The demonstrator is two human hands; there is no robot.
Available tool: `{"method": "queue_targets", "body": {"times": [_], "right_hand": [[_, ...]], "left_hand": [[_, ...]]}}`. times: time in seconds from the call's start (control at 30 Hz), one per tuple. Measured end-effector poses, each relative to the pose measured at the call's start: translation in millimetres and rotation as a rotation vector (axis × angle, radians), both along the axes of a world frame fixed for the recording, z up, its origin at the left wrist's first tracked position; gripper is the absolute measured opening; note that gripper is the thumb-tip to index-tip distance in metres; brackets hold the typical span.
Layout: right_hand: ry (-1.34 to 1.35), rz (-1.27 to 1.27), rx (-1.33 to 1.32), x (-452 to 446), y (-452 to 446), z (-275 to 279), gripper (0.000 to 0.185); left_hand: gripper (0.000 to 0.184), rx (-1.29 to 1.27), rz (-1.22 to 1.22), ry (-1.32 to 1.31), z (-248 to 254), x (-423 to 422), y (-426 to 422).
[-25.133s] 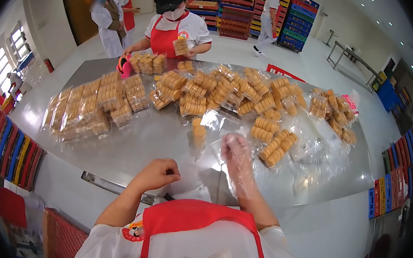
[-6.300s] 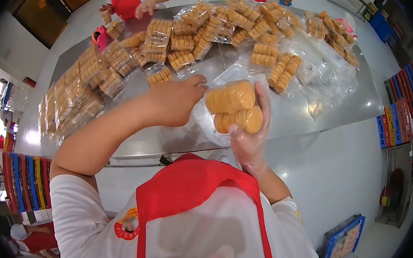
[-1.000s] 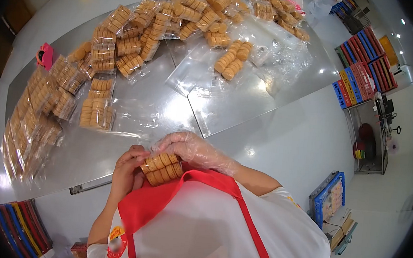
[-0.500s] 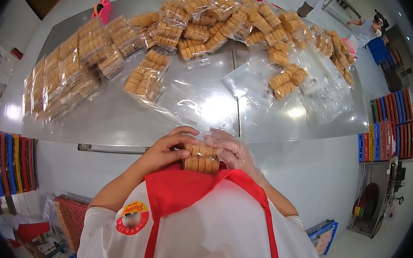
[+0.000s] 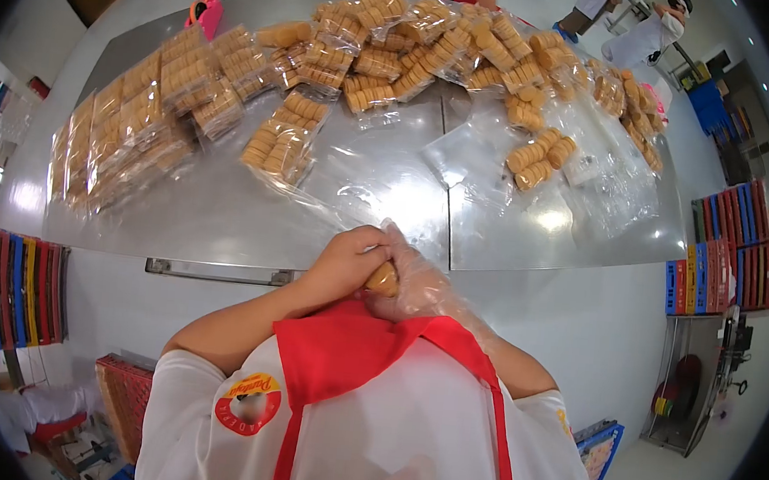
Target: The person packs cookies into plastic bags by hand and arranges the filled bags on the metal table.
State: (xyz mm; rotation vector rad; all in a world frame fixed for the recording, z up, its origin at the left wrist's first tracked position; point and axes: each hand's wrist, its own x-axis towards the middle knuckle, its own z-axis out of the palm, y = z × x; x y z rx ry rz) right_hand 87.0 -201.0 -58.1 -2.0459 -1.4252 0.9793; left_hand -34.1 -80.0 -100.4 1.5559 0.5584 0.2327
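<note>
Close to my chest, a clear bag of round biscuits point(image 5: 383, 281) is held between my two hands, turned so that an end biscuit faces up. My bare left hand point(image 5: 349, 260) is closed at the bag's left side, fingers bunched near its top. Around the right side wraps my right hand point(image 5: 419, 287), in a clear plastic glove. The hands hide most of the bag. Just beyond them on the metal table lies another filled bag point(image 5: 283, 140), its loose plastic end stretching toward my hands.
Stacked biscuit bags point(image 5: 131, 108) cover the left of the table point(image 5: 311, 243); more are heaped along the back. Loose biscuits point(image 5: 538, 160) sit by clear empty bags point(image 5: 609, 177) on the right. A pink tape dispenser point(image 5: 206, 14) stands at the far left edge. Other people are beyond the table.
The bag of biscuits has been turned from lying sideways to end-on. My hands have come closer together and closed around it. The person behind the table shows more.
</note>
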Motion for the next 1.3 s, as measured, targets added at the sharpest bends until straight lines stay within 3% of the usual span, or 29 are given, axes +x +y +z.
{"method": "queue_targets", "body": {"times": [0.03, 0.13, 0.23, 0.37, 0.57, 0.67, 0.8, 0.87, 0.93, 1.07, 1.17, 1.27, 1.3], "right_hand": [[0.031, -0.034, 0.040, 2.3, -2.5, -1.3, 0.098], [0.634, -0.263, 0.084, 21.1, -15.1, 6.9, 0.088], [1.265, -0.468, 0.274, 34.9, -34.3, -8.8, 0.081], [1.452, -0.671, 0.382, 43.1, -43.1, -37.7, 0.071], [1.530, -0.668, 0.452, 45.3, -36.5, -38.9, 0.066], [1.560, -0.660, 0.625, 40.1, -23.2, -35.3, 0.063], [1.453, -0.565, 0.835, 37.4, 7.9, -24.7, 0.069], [1.338, -0.493, 0.964, 28.9, 24.2, -15.2, 0.071], [1.152, -0.467, 1.070, 23.5, 38.4, -17.6, 0.075], [0.633, -0.340, 0.947, 23.9, 43.4, -10.6, 0.069], [0.676, -0.361, 0.640, 36.1, 40.0, 0.0, 0.074], [0.778, -0.314, 0.351, 44.8, 41.5, -0.5, 0.065], [0.937, -0.356, 0.288, 46.6, 43.2, -4.6, 0.057]], "left_hand": [[0.018, 0.132, -0.006, -0.054, 1.9, 4.1, 0.2], [0.019, 0.481, 0.007, -0.137, 35.0, 18.6, 4.1], [0.015, 1.032, 0.033, -0.120, 55.9, 32.9, 11.1], [0.015, 1.622, -0.234, 0.113, 35.0, 50.0, 25.9], [0.027, 1.615, -0.325, 0.512, 35.5, 46.0, 19.6], [0.041, 1.414, -0.366, 0.706, 64.5, 45.3, 17.8], [0.059, 1.154, -0.403, 0.642, 92.4, 44.1, 47.2], [0.063, 1.182, -0.475, 0.617, 131.5, 46.5, 56.4], [0.064, 1.139, -0.447, 0.499, 132.5, 50.9, 76.0], [0.066, 0.996, -0.415, 0.353, 144.0, 52.3, 79.9], [0.063, 0.998, -0.356, 0.358, 139.6, 52.4, 65.7], [0.057, 1.022, -0.417, 0.396, 120.9, 55.7, 52.9], [0.055, 1.049, -0.403, 0.382, 118.3, 55.4, 45.5]]}}
